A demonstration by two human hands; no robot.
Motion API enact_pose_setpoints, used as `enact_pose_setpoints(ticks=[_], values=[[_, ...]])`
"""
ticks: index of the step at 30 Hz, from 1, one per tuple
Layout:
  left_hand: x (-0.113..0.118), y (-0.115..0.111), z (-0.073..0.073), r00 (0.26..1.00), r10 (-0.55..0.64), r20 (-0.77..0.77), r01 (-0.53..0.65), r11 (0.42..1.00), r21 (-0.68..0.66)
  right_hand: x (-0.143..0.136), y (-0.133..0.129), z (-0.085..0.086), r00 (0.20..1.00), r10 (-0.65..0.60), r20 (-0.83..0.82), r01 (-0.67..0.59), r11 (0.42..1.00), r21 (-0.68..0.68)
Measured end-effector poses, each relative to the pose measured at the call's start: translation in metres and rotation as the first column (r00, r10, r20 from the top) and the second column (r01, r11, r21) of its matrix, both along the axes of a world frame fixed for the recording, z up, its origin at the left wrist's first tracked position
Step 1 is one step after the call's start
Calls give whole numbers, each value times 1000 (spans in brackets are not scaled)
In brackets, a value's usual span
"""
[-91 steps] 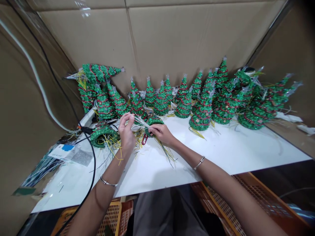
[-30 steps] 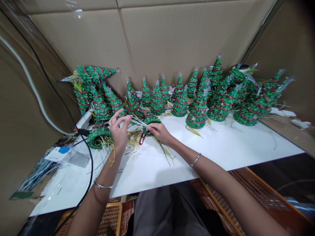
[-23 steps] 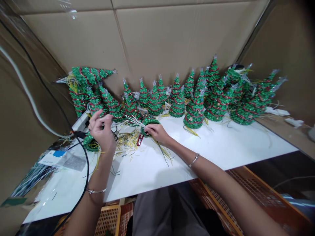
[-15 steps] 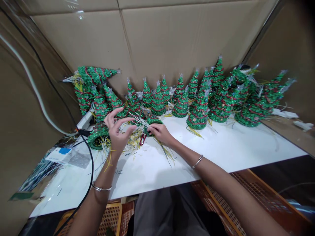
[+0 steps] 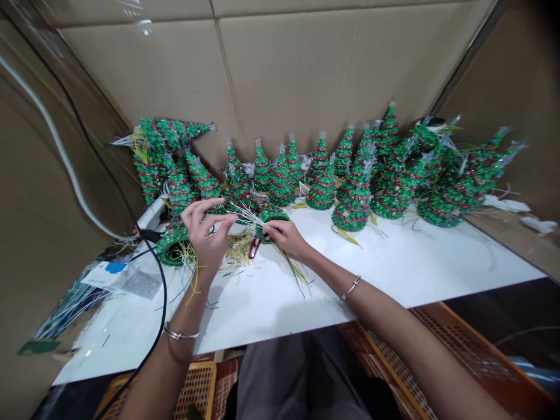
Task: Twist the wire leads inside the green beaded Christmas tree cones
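My right hand [image 5: 284, 234] pinches a bundle of thin white wires [image 5: 249, 217] that fan out to the left. The wires come from a small green tinsel Christmas tree [image 5: 273, 216] lying with its hollow base facing me. At the left ends of the wires, my left hand [image 5: 207, 230] is closed, thumb and forefinger together on the wire tips; exactly how many it grips I cannot tell. Red-handled snips [image 5: 254, 247] lie just below the wires, beside a heap of yellow and white wire clippings [image 5: 238, 252].
Several decorated Christmas trees [image 5: 321, 189] stand along the back of the white table [image 5: 306, 291]. Another tree [image 5: 172, 248] lies at the left, base toward me. A black cable [image 5: 164, 286] hangs across the left side. Orange crates [image 5: 196, 388] sit below the table edge.
My left thumb and forefinger have come together from being spread apart, and the hand has shifted slightly left. My right hand holds the wires in the same place.
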State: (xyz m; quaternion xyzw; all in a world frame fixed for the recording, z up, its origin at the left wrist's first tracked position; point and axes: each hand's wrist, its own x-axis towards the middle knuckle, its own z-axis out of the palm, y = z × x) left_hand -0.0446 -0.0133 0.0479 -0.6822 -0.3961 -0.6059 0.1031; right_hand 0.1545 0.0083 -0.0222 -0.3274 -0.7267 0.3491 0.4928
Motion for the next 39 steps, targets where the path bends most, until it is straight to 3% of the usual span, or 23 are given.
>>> enact_pose_setpoints(ticks=[12, 15, 19, 25, 30, 35, 39], values=[[-7, 8, 5, 945, 101, 312, -81, 994, -74, 0, -1, -1, 1000, 14, -19, -14, 999, -32], [-3, 1, 7, 965, 147, 216, -136, 989, -65, 1, -2, 2, 1000, -10, 20, 9, 1000, 11], [13, -10, 9, 997, 82, 12, -80, 989, -124, 1, -2, 5, 995, -41, 86, 33, 995, 99], [20, -9, 5, 997, 65, -38, -69, 991, -113, 1, -1, 4, 992, -43, 121, 25, 988, 150], [14, -6, 4, 994, 79, 78, -69, 990, -122, 1, -1, 2, 998, -5, 64, 0, 997, 80], [-1, 5, 2, 934, 139, 330, -114, 989, -96, 0, 2, -4, 994, 37, -100, -50, 991, -124], [-2, 12, -7, 932, 169, 319, -108, 974, -202, -1, 2, -5, 978, 37, -206, -80, 976, -202]])
